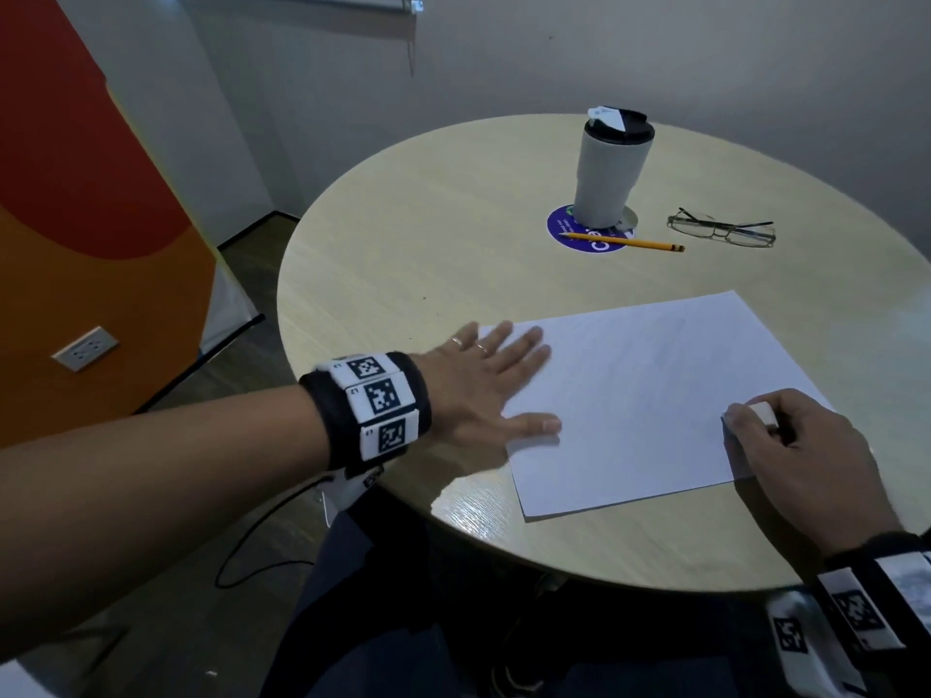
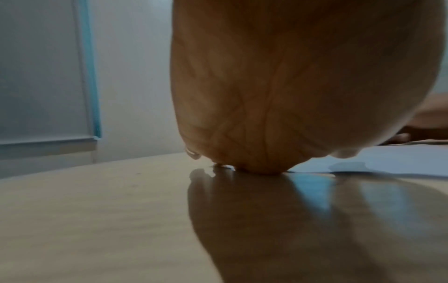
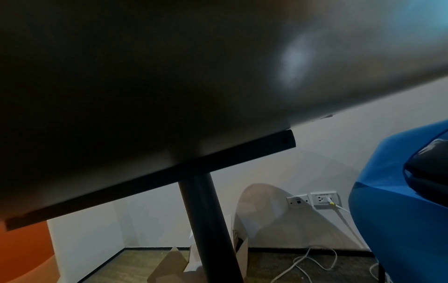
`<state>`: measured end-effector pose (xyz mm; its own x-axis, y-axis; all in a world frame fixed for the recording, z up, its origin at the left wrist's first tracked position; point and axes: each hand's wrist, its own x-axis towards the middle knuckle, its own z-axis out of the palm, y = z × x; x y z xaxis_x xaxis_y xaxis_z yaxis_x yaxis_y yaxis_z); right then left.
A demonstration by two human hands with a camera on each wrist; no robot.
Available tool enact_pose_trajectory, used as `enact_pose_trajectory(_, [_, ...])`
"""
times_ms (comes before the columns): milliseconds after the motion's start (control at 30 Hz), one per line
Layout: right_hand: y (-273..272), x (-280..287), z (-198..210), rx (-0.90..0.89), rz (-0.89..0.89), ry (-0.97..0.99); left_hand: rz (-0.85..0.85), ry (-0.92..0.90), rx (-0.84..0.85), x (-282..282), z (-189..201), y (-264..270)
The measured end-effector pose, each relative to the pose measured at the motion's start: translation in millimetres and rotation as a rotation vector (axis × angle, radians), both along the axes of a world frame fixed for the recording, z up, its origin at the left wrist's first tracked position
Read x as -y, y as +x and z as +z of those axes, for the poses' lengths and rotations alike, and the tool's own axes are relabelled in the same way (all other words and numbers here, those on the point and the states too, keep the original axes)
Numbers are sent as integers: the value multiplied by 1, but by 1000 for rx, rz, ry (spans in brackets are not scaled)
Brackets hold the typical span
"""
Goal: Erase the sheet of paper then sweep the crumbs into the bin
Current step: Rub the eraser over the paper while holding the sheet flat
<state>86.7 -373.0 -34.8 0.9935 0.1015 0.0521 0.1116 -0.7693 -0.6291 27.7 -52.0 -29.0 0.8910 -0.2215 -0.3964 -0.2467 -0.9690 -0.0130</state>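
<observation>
A white sheet of paper lies on the round wooden table, near its front edge. My left hand lies flat with straight fingers on the sheet's left edge, pressing it down; in the left wrist view the palm fills the frame, with the paper beyond it. My right hand rests on the sheet's right side and pinches a small white eraser against the paper. No crumbs can be made out. The right wrist view looks under the table and shows no hand.
At the back stand a grey tumbler on a purple coaster, a yellow pencil and folded glasses. Under the table are its black post, an open cardboard box, cables and a blue chair.
</observation>
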Motion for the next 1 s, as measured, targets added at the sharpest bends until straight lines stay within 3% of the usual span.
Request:
enact_pose_trajectory(167, [-2, -1, 1, 2, 0, 13, 370, 99, 20, -33, 9, 4])
enact_pose_trajectory(333, [-2, -1, -2, 14, 4, 16, 149, 2, -72, -17, 19, -14])
enact_pose_trajectory(433, [-1, -1, -3, 2, 13, 24, 288, 26, -56, -10, 20, -23])
enact_pose_trajectory(500, [1, 1, -5, -11, 4, 45, 289, -35, -30, 7, 22, -30])
enact_pose_trajectory(700, [-3, 7, -5, 14, -19, 185, -31, -291, 22, 85, 1, -69])
enact_pose_trajectory(867, [-24, 12, 7, -38, 46, 167, -2, -453, 156, 82, -11, -83])
enact_pose_trajectory(1000, [-49, 11, 12, -124, 144, 160, 53, -480, 267, 80, -9, -95])
